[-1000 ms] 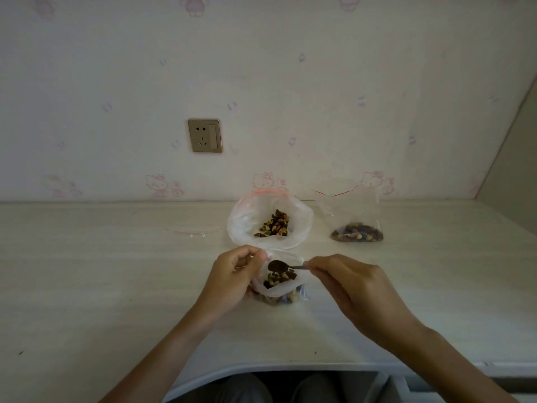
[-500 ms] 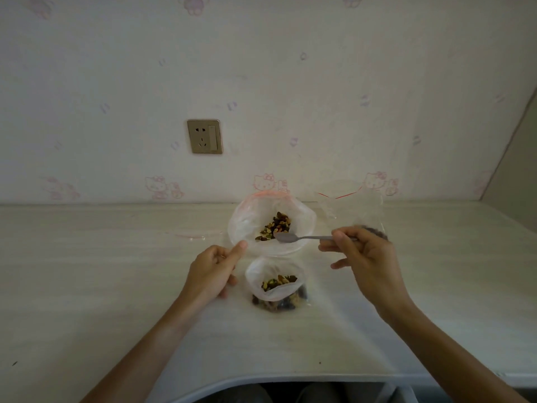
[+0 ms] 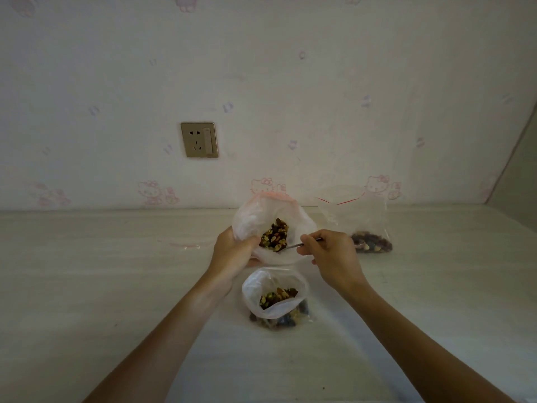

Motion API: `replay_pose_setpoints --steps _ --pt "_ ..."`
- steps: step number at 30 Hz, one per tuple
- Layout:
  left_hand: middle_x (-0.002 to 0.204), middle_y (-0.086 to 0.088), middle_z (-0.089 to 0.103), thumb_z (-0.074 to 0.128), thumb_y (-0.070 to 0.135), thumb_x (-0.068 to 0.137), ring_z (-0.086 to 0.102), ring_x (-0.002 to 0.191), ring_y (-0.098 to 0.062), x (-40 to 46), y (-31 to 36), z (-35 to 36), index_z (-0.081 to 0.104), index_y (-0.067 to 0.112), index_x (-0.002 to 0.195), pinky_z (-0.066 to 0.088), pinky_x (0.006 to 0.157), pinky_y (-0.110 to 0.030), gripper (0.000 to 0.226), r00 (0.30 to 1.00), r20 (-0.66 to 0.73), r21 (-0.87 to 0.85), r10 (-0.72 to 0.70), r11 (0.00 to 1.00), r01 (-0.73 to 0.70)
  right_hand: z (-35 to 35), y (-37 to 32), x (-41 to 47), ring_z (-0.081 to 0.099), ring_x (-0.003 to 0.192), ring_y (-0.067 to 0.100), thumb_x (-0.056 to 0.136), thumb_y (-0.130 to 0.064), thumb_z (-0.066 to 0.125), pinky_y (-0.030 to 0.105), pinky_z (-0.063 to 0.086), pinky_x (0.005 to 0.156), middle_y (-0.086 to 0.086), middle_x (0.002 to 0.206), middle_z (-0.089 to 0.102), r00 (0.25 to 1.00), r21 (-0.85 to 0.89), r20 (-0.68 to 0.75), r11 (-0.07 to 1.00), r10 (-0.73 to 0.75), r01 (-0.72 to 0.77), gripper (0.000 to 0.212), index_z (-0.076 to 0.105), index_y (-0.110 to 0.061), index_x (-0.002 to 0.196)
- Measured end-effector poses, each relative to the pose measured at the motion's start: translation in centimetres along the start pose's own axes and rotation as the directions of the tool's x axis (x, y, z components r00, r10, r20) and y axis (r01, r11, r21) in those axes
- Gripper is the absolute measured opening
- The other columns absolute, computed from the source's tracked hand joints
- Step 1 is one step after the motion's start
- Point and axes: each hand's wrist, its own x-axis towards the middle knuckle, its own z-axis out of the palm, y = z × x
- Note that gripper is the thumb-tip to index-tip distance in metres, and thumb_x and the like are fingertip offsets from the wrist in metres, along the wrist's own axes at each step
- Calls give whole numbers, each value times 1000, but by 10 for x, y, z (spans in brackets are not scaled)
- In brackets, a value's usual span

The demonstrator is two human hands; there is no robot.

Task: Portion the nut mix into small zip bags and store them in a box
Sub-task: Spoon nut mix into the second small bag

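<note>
A large clear bag (image 3: 252,219) with a pink zip rim stands open on the table, with nut mix (image 3: 274,237) inside. My left hand (image 3: 234,254) grips its left front edge. My right hand (image 3: 331,254) pinches a metal spoon (image 3: 293,245) whose bowl dips into the nut mix. Nearer to me, a small zip bag (image 3: 276,298) stands open, partly filled with nuts. A second small zip bag (image 3: 367,228) with a red strip stands at the right, with nuts at its bottom.
The pale wooden table (image 3: 87,286) meets a wallpapered wall with a socket (image 3: 199,139). A flat clear bag (image 3: 186,242) lies left of the large bag. The table's front edge curves below my arms. A side panel (image 3: 520,175) rises at the far right.
My left hand left the small bag and took hold of the large bag's edge. My right hand carried the spoon from the small bag back into the large bag's nut mix.
</note>
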Motion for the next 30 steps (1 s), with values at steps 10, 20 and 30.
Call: replay_pose_setpoints --steps 10,20,30 --pt "88 -3 80 65 4 90 78 81 -22 9 7 0 74 23 108 60 60 -30 27 993 86 69 85 993 -91 13 4 5 67 64 -4 101 -25 62 27 58 63 -7 86 78 993 -24 -119 1000 16 -19 19 77 -16 94" --pt "90 -1 80 65 7 91 79 80 -20 11 14 -3 74 28 109 61 61 -29 29 983 145 102 116 986 -132 18 9 6 71 77 6 102 -19 60 31 60 73 -11 82 74 993 -33 -121 999 -8 4 21 73 -25 87" --pt "91 5 79 64 14 99 78 80 -16 18 15 -1 72 31 109 61 61 -27 21 968 121 143 220 961 -237 18 12 6 74 79 5 103 -15 60 34 63 76 -4 84 76 990 111 -137 994 35 -19 12 72 -16 101"
